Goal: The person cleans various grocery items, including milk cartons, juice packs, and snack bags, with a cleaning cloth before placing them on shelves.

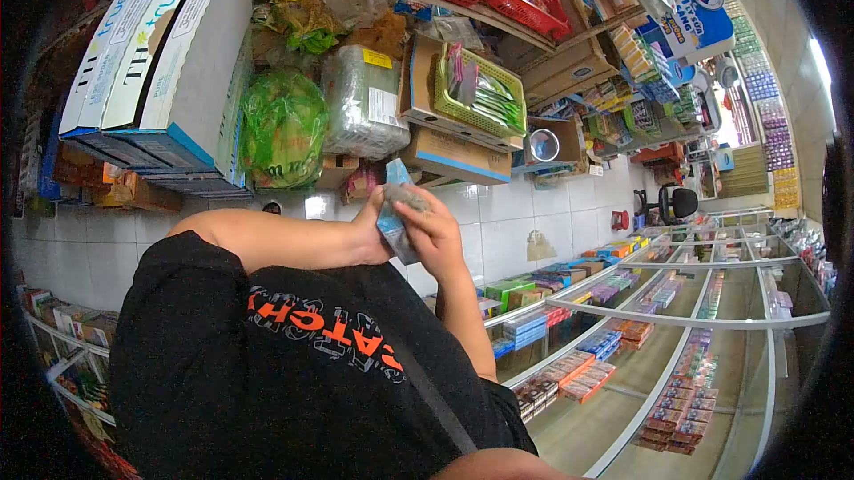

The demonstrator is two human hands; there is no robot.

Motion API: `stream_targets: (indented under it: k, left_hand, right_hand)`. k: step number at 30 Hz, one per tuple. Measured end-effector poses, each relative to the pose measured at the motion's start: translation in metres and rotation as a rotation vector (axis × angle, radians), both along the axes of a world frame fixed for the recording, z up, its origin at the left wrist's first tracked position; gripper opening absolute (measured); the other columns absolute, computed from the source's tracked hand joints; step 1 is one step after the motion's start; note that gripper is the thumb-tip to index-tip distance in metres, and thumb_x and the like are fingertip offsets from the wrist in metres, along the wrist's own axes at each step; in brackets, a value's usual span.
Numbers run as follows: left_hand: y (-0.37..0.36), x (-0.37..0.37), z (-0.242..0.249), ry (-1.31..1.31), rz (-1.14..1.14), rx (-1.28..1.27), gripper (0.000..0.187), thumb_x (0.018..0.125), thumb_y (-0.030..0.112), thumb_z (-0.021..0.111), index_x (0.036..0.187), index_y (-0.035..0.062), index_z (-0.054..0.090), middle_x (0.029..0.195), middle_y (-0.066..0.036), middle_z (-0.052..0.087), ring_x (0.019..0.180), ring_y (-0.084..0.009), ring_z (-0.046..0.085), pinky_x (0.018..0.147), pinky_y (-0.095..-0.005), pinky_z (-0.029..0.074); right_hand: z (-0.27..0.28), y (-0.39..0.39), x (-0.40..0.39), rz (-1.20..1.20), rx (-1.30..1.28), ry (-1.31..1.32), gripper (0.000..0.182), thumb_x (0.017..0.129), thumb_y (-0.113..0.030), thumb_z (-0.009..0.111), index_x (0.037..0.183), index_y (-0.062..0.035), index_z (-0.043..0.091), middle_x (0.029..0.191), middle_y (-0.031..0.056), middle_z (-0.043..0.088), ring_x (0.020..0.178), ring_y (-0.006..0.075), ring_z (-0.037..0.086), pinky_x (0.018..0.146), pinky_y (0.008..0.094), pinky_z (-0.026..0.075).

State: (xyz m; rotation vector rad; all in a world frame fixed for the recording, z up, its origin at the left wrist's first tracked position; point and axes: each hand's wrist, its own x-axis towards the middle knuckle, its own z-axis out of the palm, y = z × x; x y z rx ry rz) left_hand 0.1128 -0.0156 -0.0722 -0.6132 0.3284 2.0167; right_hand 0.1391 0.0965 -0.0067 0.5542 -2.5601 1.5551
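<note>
A light-blue narrow box or packet is held upright in front of my chest. My left hand is closed around its left side. My right hand is closed at its other side, with its fingers over a grey, crumpled, cloth-like piece pressed against the packet's upper part. The lettering on the packet is too small to read, and my fingers cover part of its face.
Large white milk cartons stand at the left, near a green plastic bag and a wrapped bundle. A yellow-green basket rests on cardboard. Glass display shelving runs along the right, above white floor tiles.
</note>
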Motion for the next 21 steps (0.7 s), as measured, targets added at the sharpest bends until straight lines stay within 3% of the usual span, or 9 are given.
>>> stream_targets:
  k: [3,5,7,11,15,19,21]
  left_hand:
    - [0.001,-0.003,-0.011,-0.037,-0.086,0.024,0.059,0.077,0.062,0.036,0.103,0.0138,0.056,0.102,-0.008,0.058,0.097,-0.0244,0.054,0.088,-0.0420,0.038]
    - [-0.001,-0.003,-0.015,-0.040,-0.118,0.095,0.056,0.076,0.061,0.041,0.101,0.0140,0.057,0.098,-0.007,0.060,0.092,-0.0234,0.056,0.086,-0.0390,0.040]
    - [-0.002,-0.004,-0.008,-0.061,-0.154,-0.014,0.056,0.077,0.060,0.039,0.103,0.0142,0.057,0.097,-0.008,0.060,0.091,-0.0250,0.056,0.086,-0.0394,0.040]
    - [-0.001,-0.004,-0.008,-0.033,-0.097,-0.001,0.058,0.078,0.064,0.035,0.101,0.0150,0.057,0.098,-0.007,0.059,0.094,-0.0253,0.054,0.087,-0.0427,0.038]
    - [-0.003,-0.002,0.006,-0.034,-0.024,-0.001,0.058,0.080,0.064,0.031,0.103,0.0165,0.056,0.098,-0.006,0.059,0.096,-0.0244,0.054,0.088,-0.0436,0.038]
    - [-0.006,-0.004,0.001,0.109,-0.106,0.002,0.059,0.078,0.059,0.042,0.109,0.0113,0.053,0.101,-0.008,0.059,0.096,-0.0252,0.055,0.087,-0.0403,0.040]
    - [-0.004,-0.003,-0.003,0.191,-0.179,0.003,0.059,0.080,0.057,0.038,0.110,0.0079,0.052,0.101,-0.012,0.059,0.094,-0.0265,0.056,0.086,-0.0406,0.041]
  right_hand:
    - [-0.034,0.019,-0.017,-0.182,0.170,-0.022,0.035,0.073,0.004,0.050,0.103,-0.0090,0.063,0.112,0.0180,0.054,0.104,0.0294,0.053,0.089,0.0321,0.039]
    - [-0.060,0.035,-0.025,-0.245,0.146,-0.096,0.031,0.075,0.003,0.050,0.102,-0.0058,0.062,0.111,0.0175,0.055,0.103,0.0287,0.053,0.088,0.0309,0.040]
    - [-0.074,0.044,-0.025,-0.312,0.203,-0.180,0.027,0.077,0.002,0.049,0.101,-0.0011,0.061,0.111,0.0165,0.055,0.103,0.0282,0.052,0.089,0.0303,0.039]
    - [-0.026,0.013,-0.011,-0.183,-0.094,-0.105,0.028,0.076,0.004,0.050,0.101,-0.0019,0.062,0.114,0.0171,0.053,0.106,0.0261,0.052,0.089,0.0309,0.039]
    - [0.001,-0.003,-0.009,-0.031,0.124,0.026,0.031,0.073,0.005,0.051,0.100,-0.0035,0.063,0.117,0.0185,0.052,0.108,0.0275,0.051,0.090,0.0307,0.038]
    - [-0.042,0.024,-0.030,-0.311,0.041,0.015,0.032,0.075,0.004,0.048,0.102,-0.0051,0.062,0.116,0.0171,0.052,0.107,0.0289,0.051,0.090,0.0321,0.038]
    - [-0.054,0.036,-0.034,-0.407,0.076,-0.010,0.033,0.075,0.004,0.047,0.103,-0.0047,0.062,0.116,0.0184,0.052,0.108,0.0302,0.050,0.091,0.0321,0.038]
